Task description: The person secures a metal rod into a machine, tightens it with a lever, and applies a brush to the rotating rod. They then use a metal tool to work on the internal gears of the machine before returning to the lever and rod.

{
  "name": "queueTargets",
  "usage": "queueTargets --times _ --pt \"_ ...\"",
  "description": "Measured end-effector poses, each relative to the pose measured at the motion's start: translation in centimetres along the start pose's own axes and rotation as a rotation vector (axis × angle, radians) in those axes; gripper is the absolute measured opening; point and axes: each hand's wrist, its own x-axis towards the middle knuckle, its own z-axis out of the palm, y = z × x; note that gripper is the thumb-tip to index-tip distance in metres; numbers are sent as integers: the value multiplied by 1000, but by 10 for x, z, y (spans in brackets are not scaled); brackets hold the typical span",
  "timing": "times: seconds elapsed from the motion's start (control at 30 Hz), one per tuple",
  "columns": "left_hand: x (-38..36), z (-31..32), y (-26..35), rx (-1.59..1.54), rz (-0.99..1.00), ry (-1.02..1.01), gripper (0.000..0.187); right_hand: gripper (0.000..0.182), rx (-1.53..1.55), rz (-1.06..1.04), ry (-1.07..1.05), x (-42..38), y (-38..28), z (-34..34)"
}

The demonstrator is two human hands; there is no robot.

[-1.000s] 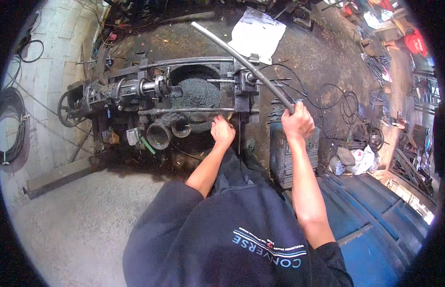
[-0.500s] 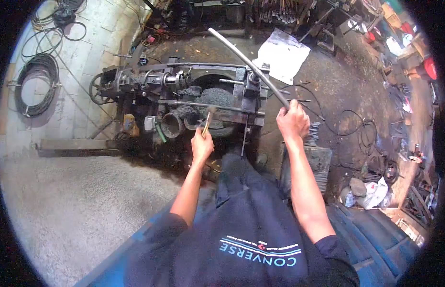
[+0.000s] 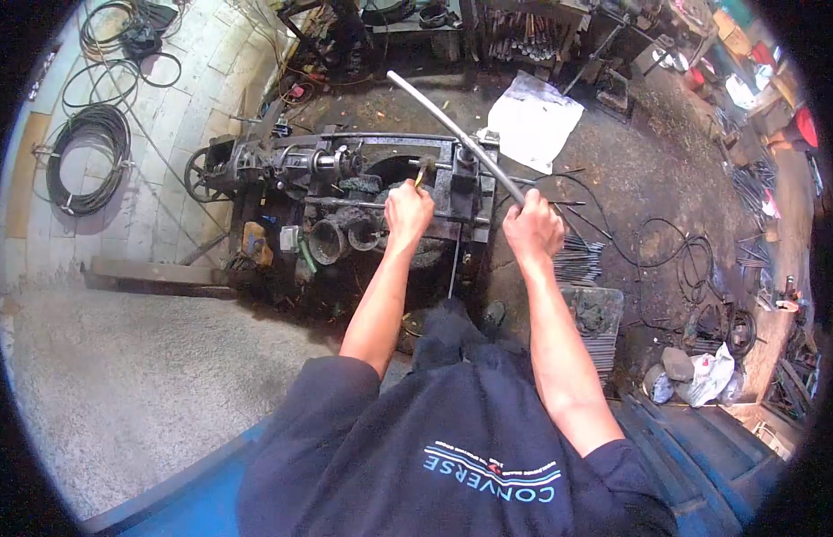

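My right hand point(image 3: 534, 226) is closed round the lower end of a long metal bar point(image 3: 457, 132), which slants up and left across the right end of the machine point(image 3: 322, 163). My left hand point(image 3: 409, 211) is wrapped round the handle of a small brush-like tool point(image 3: 422, 172); its dark head is at a short rod near the machine's right end. Whether the tool's head touches the rod I cannot tell. Below the machine's rail, left of my left hand, are round metal pipe ends point(image 3: 328, 242).
A white sheet point(image 3: 534, 121) lies on the floor behind the bar. Stacked metal rods point(image 3: 581, 259) are right of my right hand. Black cable point(image 3: 694, 264) loops across the floor at right. A coiled hose point(image 3: 67, 161) is at far left.
My left hand has moved up and right with the small tool, from beside the pipe ends to the short rod. My right hand has shifted slightly left and still holds the bar.
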Motion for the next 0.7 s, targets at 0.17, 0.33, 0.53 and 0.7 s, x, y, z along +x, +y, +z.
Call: queueTargets --times 0.17,0.33,0.53,0.7 --pt "14 5 -6 13 -27 -8 28 25 16 -8 9 1 1 4" --pt "26 1 -22 26 -9 52 25 25 21 -6 5 -1 1 3" --pt "18 -10 -7 15 -31 58 24 25 36 -6 13 0 0 2" --pt "24 5 -5 -26 -38 29 24 25 25 3 23 0 -1 2"
